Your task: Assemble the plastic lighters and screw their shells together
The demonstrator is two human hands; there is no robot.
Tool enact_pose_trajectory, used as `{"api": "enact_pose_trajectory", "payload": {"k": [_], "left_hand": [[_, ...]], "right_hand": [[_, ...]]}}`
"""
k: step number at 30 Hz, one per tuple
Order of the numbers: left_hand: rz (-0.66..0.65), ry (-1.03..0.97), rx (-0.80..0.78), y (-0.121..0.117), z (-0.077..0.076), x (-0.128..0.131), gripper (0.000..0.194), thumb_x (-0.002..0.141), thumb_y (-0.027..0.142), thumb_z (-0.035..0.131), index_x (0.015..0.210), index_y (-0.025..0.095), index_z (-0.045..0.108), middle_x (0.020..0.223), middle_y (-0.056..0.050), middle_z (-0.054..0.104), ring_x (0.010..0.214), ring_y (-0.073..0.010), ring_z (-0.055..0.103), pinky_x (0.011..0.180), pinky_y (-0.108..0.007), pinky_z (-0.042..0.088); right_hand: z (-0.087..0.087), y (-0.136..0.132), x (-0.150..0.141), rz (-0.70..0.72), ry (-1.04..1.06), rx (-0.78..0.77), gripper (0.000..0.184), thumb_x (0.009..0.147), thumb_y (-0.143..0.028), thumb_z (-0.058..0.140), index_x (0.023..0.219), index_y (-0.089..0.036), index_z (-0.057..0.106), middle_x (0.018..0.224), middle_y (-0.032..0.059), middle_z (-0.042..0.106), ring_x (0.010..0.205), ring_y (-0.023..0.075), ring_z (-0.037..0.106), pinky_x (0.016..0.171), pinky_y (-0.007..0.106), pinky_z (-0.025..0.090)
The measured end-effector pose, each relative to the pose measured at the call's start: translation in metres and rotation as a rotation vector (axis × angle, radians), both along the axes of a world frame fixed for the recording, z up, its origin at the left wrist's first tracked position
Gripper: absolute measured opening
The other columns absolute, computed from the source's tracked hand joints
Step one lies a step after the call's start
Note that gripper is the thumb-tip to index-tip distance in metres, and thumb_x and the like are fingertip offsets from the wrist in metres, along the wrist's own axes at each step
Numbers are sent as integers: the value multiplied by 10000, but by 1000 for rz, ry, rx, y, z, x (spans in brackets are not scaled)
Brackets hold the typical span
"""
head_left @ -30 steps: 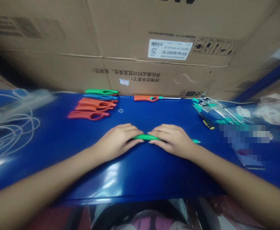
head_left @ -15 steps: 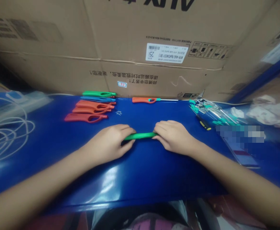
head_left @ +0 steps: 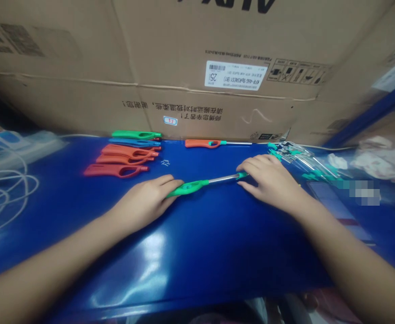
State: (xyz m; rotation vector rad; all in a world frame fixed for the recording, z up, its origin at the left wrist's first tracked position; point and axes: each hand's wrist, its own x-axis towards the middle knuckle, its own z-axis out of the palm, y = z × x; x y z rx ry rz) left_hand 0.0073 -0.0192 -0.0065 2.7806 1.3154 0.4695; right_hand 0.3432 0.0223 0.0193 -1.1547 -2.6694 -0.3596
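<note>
My left hand [head_left: 150, 198] is closed round the rear of a green lighter handle [head_left: 192, 186], whose loop and front end show past the fingers. A metal tube [head_left: 222, 179] runs from the handle's front towards my right hand [head_left: 268, 180]. The thumb and fingers of that hand pinch a teal piece [head_left: 241, 175] at the tube's far end. Both hands are over the blue table, with the lighter parts roughly level between them. How far the tube sits inside the handle is hidden.
Orange, red, blue and green lighter handles [head_left: 116, 170] lie at the left, near tiny white bits [head_left: 165, 162]. Behind is an orange lighter [head_left: 197, 143] by a large carton [head_left: 167, 58]. Metal tubes with teal parts [head_left: 305, 159], a phone [head_left: 339, 211] and coiled white cable [head_left: 25, 198] surround the workspace.
My right hand has moved right and slightly up, away from the left. A metal tube with a teal end now shows between the hands. My left hand keeps its hold on the green handle.
</note>
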Motion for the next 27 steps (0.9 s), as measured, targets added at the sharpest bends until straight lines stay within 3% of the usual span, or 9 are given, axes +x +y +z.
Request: {"api": "enact_pose_trajectory", "payload": {"k": [2, 5, 8, 11, 17, 23, 27], "left_hand": [[-1, -28, 1, 0, 0, 0, 299, 1015, 292, 473, 1255, 184, 615, 1083, -75, 683, 878, -200, 702, 741, -279, 549], [-23, -12, 18, -3, 1, 2, 310, 1007, 273, 480, 1274, 187, 612, 1069, -71, 685, 861, -192, 697, 703, -264, 537], [-58, 26, 67, -6, 0, 3, 329, 997, 237, 475, 1295, 184, 605, 1064, -72, 686, 874, -205, 692, 696, -276, 538], [-92, 38, 107, -8, -2, 4, 359, 972, 192, 482, 1311, 192, 601, 1090, -78, 682, 940, -225, 681, 764, -306, 552], [-75, 2, 79, -10, -4, 6, 397, 956, 194, 488, 1334, 222, 607, 1116, -75, 689, 977, -213, 676, 800, -293, 562], [-45, -118, -36, -12, -4, 8, 457, 953, 216, 535, 1408, 261, 548, 1117, -58, 662, 907, -188, 681, 752, -280, 553], [-86, -300, -174, -19, -1, 16, 346, 945, 205, 573, 1291, 213, 581, 1120, -55, 648, 963, -166, 655, 841, -263, 524]], "right_hand": [[0, 2, 2, 8, 11, 4, 89, 901, -201, 611, 974, -194, 661, 978, 80, 734, 965, 275, 632, 929, 456, 397], [-1, 0, -1, 86, 45, -11, 98, 924, -191, 592, 884, -202, 681, 933, 57, 741, 935, 244, 636, 967, 446, 377], [-4, -8, -10, 183, 66, -77, 168, 980, -309, 584, 1037, -217, 713, 1031, 53, 737, 985, 225, 636, 1020, 438, 351], [-9, -18, -22, 201, 19, -123, 307, 1010, -392, 527, 1201, -213, 689, 1058, 82, 716, 972, 231, 623, 945, 416, 391], [-11, -24, -30, 215, 54, -89, 399, 1006, -414, 535, 1293, -151, 625, 1039, 106, 726, 960, 236, 636, 903, 396, 406], [-8, -21, -25, 218, 117, -84, 217, 1020, -334, 521, 1001, -184, 675, 947, 54, 743, 892, 196, 654, 935, 390, 391], [-9, -29, -32, 300, 133, -6, 202, 1022, -291, 517, 1037, -170, 678, 962, 52, 763, 859, 184, 660, 919, 382, 411]]}}
